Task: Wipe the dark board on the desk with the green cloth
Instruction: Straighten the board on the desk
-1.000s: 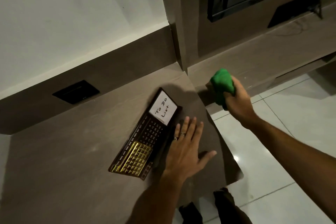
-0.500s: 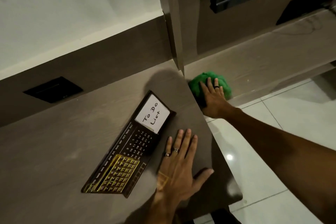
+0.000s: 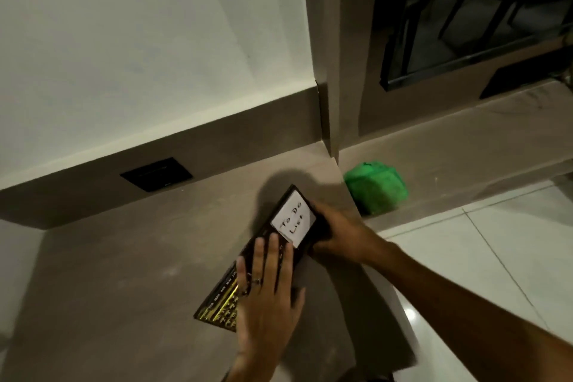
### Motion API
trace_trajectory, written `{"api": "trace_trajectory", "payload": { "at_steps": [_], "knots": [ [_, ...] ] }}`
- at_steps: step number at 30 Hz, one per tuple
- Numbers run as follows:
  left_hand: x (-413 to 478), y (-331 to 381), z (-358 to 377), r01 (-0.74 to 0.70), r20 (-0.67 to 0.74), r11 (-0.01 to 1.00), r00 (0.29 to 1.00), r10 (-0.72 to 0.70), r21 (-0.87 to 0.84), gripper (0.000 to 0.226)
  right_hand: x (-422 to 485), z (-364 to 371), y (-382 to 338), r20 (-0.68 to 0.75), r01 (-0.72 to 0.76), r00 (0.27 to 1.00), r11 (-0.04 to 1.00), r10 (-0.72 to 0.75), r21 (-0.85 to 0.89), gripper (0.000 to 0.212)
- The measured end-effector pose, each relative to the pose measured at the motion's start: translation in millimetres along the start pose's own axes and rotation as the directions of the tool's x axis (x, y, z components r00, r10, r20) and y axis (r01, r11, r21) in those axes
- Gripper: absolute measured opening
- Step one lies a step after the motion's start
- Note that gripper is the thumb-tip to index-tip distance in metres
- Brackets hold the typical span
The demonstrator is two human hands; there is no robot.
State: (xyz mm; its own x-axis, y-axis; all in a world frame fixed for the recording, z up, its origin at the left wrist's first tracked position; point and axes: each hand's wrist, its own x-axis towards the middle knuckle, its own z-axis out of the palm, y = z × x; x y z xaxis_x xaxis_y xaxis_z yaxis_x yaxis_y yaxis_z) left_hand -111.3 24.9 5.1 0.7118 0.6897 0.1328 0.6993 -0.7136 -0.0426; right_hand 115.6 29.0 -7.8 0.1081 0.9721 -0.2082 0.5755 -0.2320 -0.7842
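Note:
The dark board [image 3: 223, 301] lies slanted on the desk [image 3: 124, 273], with a gold calendar grid at its near end and a white "To Do List" note [image 3: 293, 222] at its far end. My left hand [image 3: 266, 298] lies flat on the board's middle, fingers spread, a ring on one finger. My right hand [image 3: 338, 236] grips the board's far right edge beside the note. The green cloth [image 3: 376, 187] sits bunched on a lower ledge to the right of the desk, apart from both hands.
A black socket plate [image 3: 156, 174] is set in the brown upstand behind the desk. A brown column [image 3: 322, 71] stands at the desk's far right corner. The lower ledge [image 3: 465, 158] runs right under a dark window. White floor tiles [image 3: 480, 273] lie right of the desk edge.
My right hand set the green cloth down on the ledge, let go, and moved left to grip the board's edge. My left hand slid from the desk onto the board.

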Motion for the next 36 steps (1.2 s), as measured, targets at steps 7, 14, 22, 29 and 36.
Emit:
{"api": "trace_trajectory", "payload": {
  "at_steps": [7,14,22,29,36],
  "knots": [
    [-32,-58,-4,0.006,-0.071,0.986,0.997,0.006,0.164,0.104,-12,20,-9,-0.138,-0.104,0.986,0.992,0.094,-0.069,0.079],
    [-7,-123,-8,0.044,-0.057,0.993,0.998,-0.038,0.112,0.12,0,36,-29,-0.208,-0.205,0.964,0.964,0.169,-0.169,0.059],
    [37,-171,2,0.058,-0.023,0.987,0.998,-0.056,0.147,0.119,40,32,-49,-0.242,-0.252,0.944,0.963,0.223,-0.098,0.05],
    [53,-183,10,0.069,-0.008,0.984,0.998,-0.069,0.165,0.121,61,25,-50,-0.172,-0.233,0.96,0.971,0.221,-0.057,0.053],
    [51,-177,2,0.082,-0.022,0.984,0.997,-0.079,0.159,0.123,67,21,-49,-0.129,-0.247,0.963,0.966,0.236,-0.08,0.058]
  ]
}}
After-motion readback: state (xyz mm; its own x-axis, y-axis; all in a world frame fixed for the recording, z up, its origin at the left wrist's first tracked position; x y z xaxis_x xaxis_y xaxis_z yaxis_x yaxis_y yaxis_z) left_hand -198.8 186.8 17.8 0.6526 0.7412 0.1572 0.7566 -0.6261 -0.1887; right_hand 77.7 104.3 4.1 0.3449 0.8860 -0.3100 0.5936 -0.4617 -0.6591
